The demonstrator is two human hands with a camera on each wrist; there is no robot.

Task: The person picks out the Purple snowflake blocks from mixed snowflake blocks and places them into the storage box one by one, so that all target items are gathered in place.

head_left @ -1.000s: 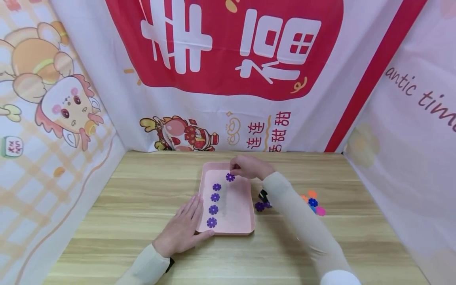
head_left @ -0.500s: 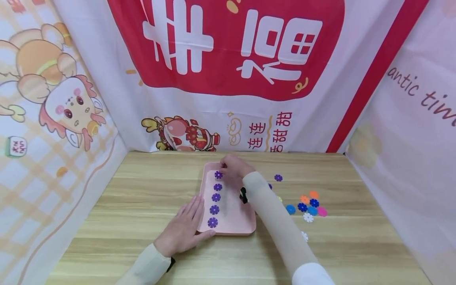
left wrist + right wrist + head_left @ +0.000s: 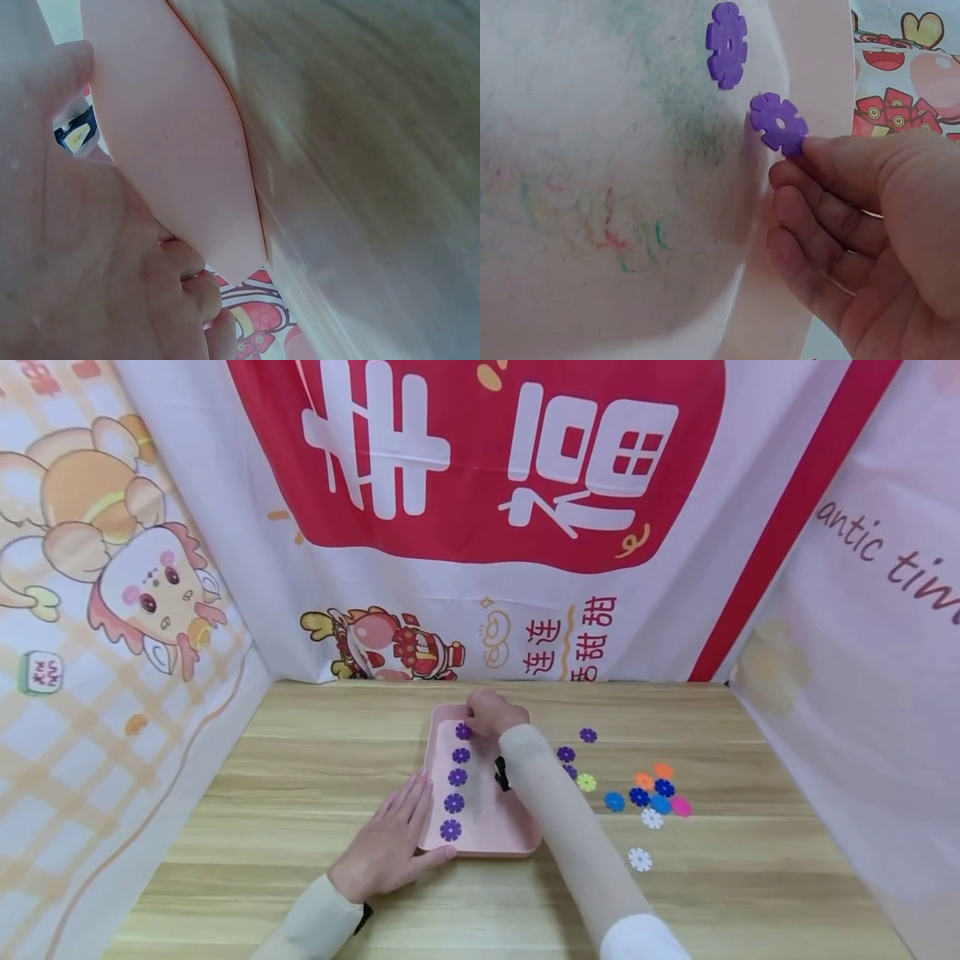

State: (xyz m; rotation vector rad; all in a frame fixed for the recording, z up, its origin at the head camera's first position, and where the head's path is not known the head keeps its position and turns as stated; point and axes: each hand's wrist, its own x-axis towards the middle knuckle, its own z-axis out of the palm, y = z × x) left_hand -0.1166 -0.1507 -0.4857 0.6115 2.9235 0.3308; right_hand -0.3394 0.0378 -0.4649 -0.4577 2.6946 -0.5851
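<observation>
**Fifth purple flake reaches the top of the row**

Since a second ago the right hand [image 3: 486,713] has shifted left across the pink tray [image 3: 517,839], carrying its purple flake [image 3: 463,732] to the 12 o'clock end of the column of four purple flakes [image 3: 455,791]. Its fingertips [image 3: 802,150] pinch that flake's edge, low over the tray floor. The left hand [image 3: 390,847] lies flat with fingers straight on the tabletop [image 3: 262,793], against the tray's 8 o'clock corner. At 3 o'clock of the tray, loose coloured flakes [image 3: 649,793] lie scattered.
</observation>
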